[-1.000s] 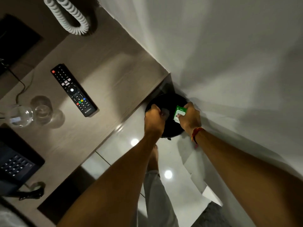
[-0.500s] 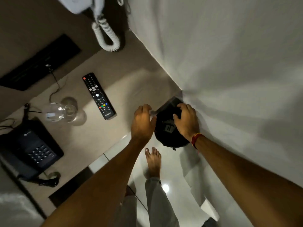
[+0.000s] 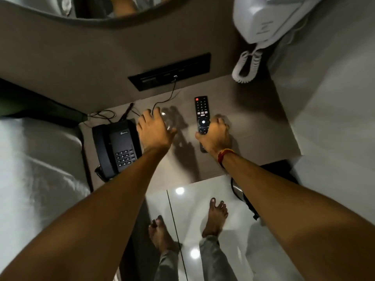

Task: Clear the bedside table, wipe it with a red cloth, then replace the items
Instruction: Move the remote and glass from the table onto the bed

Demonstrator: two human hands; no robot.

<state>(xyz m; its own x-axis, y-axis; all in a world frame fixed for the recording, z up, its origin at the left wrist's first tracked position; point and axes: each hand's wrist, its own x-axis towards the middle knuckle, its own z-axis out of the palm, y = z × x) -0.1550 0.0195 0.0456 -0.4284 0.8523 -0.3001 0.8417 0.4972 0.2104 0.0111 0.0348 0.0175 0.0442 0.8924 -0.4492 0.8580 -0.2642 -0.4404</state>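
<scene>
On the brown bedside table [image 3: 253, 126] lies a black TV remote [image 3: 201, 112], its near end wrapped by my right hand [image 3: 215, 136]. My left hand [image 3: 154, 128] is curled over the drinking glasses [image 3: 167, 120], which it mostly hides; only a clear rim shows past the fingers. A black desk phone [image 3: 118, 145] sits at the table's left side, beside my left wrist. No red cloth is in view.
A black socket panel [image 3: 170, 77] with a thin cable [image 3: 170, 96] is on the back wall. A white wall phone [image 3: 269, 19] with coiled cord hangs at top right. The bed [image 3: 36, 169] lies left, a black bin [image 3: 243, 191] under my right forearm, my bare feet on the glossy floor.
Both hands left the black bin on the floor and rose to the tabletop. The left now covers the glasses and the right grips the remote. The view swung toward the table.
</scene>
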